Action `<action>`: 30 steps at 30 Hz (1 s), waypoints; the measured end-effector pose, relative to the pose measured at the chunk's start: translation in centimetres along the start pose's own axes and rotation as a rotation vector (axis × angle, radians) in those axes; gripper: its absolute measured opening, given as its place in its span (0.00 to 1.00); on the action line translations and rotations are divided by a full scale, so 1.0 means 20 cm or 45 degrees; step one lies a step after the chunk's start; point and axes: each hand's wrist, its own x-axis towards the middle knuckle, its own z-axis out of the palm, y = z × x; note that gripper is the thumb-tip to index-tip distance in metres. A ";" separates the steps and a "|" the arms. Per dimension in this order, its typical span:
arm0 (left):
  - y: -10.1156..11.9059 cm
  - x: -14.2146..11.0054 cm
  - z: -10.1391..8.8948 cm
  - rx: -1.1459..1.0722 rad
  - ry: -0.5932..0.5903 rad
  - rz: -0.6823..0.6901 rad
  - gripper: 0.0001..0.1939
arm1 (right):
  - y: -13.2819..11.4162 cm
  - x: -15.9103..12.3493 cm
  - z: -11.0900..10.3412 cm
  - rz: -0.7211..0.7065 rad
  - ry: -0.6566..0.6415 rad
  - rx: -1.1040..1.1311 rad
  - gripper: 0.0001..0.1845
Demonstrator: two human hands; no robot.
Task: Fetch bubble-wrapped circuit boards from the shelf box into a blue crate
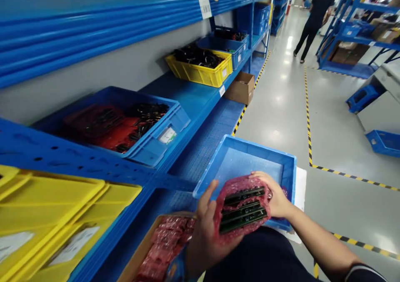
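Note:
A pink bubble-wrap bundle of dark green circuit boards (243,209) is held between my two hands, with the board edges showing at its open end. My left hand (208,228) supports it from the left and underneath. On the right side, my right hand (271,192) grips the wrap with curled fingers. Just beyond and beneath the bundle is a shallow blue tray (250,150), its visible floor bare. At the lower left stands a cardboard box (139,255) holding several pink bubble-wrapped packs (167,242).
Blue shelving (184,123) runs along the left. It bears a blue bin (150,148) with dark parts and red wrap, and a yellow bin (203,76). Stacked yellow bins (56,207) stand at near left. A person (317,19) is farther down the aisle.

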 end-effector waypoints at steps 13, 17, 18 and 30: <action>0.11 0.07 0.03 0.126 -0.086 0.395 0.13 | 0.03 -0.07 -0.01 0.068 0.129 -0.048 0.29; 0.14 0.08 0.04 0.238 -0.026 0.322 0.12 | 0.02 -0.06 -0.02 0.094 0.156 -0.076 0.29; 0.15 0.08 0.05 0.260 -0.013 0.291 0.12 | 0.02 -0.06 -0.02 0.096 0.156 -0.085 0.29; 0.13 0.11 0.05 0.193 -0.057 0.405 0.12 | 0.02 -0.07 -0.03 0.100 0.197 -0.099 0.30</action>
